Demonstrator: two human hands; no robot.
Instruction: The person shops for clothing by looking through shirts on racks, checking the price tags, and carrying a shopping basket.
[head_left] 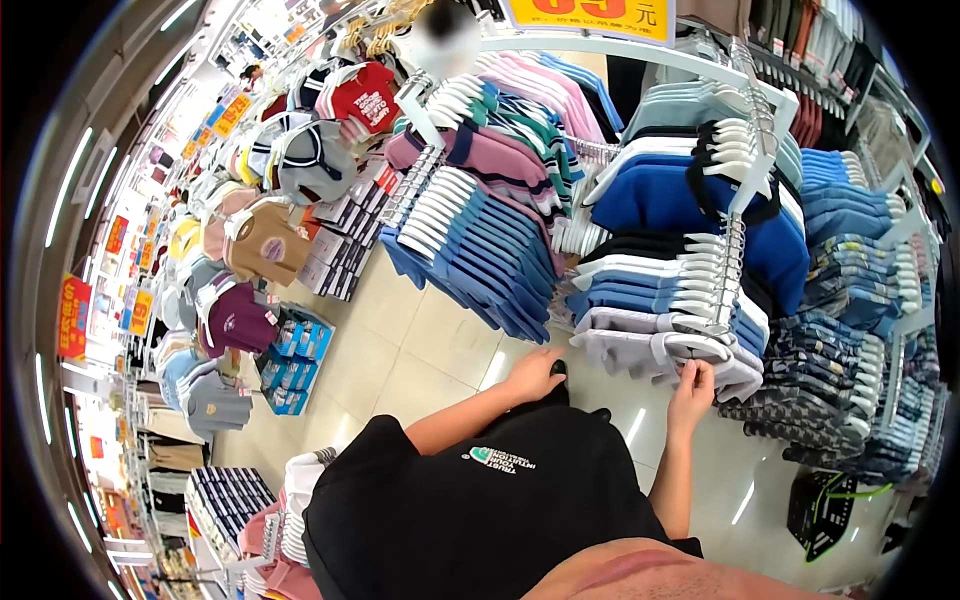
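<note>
My right hand (690, 392) pinches the collar of a light grey polo shirt (635, 345), the front one on the right-hand rail. That shirt hangs on a white hanger, with blue, white and black shirts (650, 285) packed behind it. My left hand (535, 376) is in front of my body, below a row of blue shirts (475, 255) on white hangers. It does not touch them. Its fingers are partly stretched and I see nothing held in them. A small black shape, perhaps my shoe, shows beside its fingertips.
Metal display rails (738, 230) stand ahead, with patterned shirts (850, 285) at the right. A black basket (820, 515) with a green edge sits on the tiled floor (400, 345). Children's tops (268, 240), boxes and a blue bin (297, 360) line the left.
</note>
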